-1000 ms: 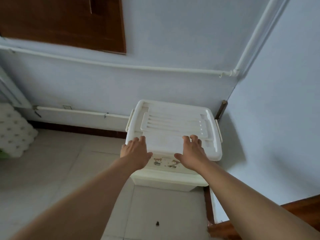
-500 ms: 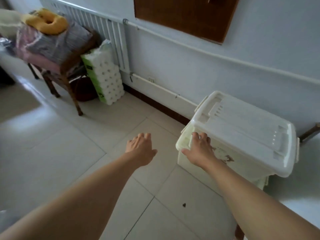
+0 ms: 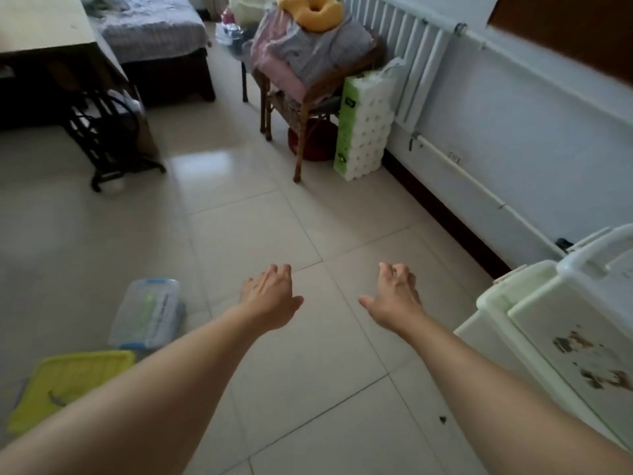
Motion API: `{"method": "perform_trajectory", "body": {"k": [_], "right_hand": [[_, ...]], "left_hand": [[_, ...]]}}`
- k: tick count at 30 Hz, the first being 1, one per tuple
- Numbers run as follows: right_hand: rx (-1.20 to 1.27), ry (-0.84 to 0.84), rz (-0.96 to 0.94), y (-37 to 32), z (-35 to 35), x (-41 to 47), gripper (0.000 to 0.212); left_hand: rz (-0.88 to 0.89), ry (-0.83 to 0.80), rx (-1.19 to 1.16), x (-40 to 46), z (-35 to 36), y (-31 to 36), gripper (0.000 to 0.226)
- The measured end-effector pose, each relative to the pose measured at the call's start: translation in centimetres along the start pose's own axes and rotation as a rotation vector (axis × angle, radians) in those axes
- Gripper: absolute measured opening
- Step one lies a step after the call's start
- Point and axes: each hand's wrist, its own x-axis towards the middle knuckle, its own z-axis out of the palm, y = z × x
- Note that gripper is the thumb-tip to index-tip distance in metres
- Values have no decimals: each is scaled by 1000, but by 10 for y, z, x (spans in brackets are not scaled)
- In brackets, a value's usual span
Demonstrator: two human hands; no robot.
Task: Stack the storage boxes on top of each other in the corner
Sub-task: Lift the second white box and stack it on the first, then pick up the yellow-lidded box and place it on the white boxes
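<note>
A large white storage box (image 3: 561,334) with a white lid and small cartoon prints stands on the floor at the right edge, partly cut off. A small clear box with blue clips (image 3: 149,311) lies on the tiles at lower left. Just below it sits a box with a yellow lid (image 3: 65,382), partly hidden by my left forearm. My left hand (image 3: 270,298) and my right hand (image 3: 394,296) hover over bare tiles between the boxes, fingers loosely curled, holding nothing and touching nothing.
A wooden chair (image 3: 301,108) piled with bedding and a yellow cushion stands ahead by the radiator (image 3: 404,56). A pack of toilet rolls (image 3: 363,121) leans beside it. A black-framed table (image 3: 102,132) and a bed (image 3: 154,32) are at upper left. A pipe runs along the right wall.
Both hands have left the white box; my right hand let go of its lid edge. The view has swung left from the corner, bringing the clear and yellow boxes into sight.
</note>
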Motion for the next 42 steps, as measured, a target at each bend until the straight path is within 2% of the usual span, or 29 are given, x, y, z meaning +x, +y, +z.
{"method": "perform_trajectory", "body": {"k": [5, 6, 7, 9, 12, 21, 28, 33, 38, 42], "right_hand": [[-41, -61, -82, -107, 64, -18, 70], [-56, -80, -118, -146, 89, -21, 69], [-63, -92, -119, -155, 94, -23, 68], [-71, -117, -138, -183, 110, -28, 67], [-99, -181, -229, -255, 157, -33, 66], [-165, -328, -417, -385, 248, -8, 65], [-205, -448, -541, -453, 342, 22, 65], [-247, -548, -545, -474, 411, 27, 64], [-267, -580, -485, -490, 483, 29, 57], [-256, -556, -354, -504, 550, 28, 57]], "left_hand": [[-138, -6, -48, -20, -1, -129, 53], [-193, -13, -62, -30, -2, -175, 53], [-204, -9, -62, -32, -1, -188, 54], [-238, -21, -57, -37, 1, -224, 59], [-381, -45, -91, -53, 7, -313, 67], [-589, -54, -212, -55, 27, -438, 62], [-788, -74, -324, -38, 64, -517, 56], [-861, -134, -344, -31, 101, -577, 57], [-836, -167, -349, -11, 142, -644, 58], [-762, -216, -317, 9, 182, -709, 57]]}}
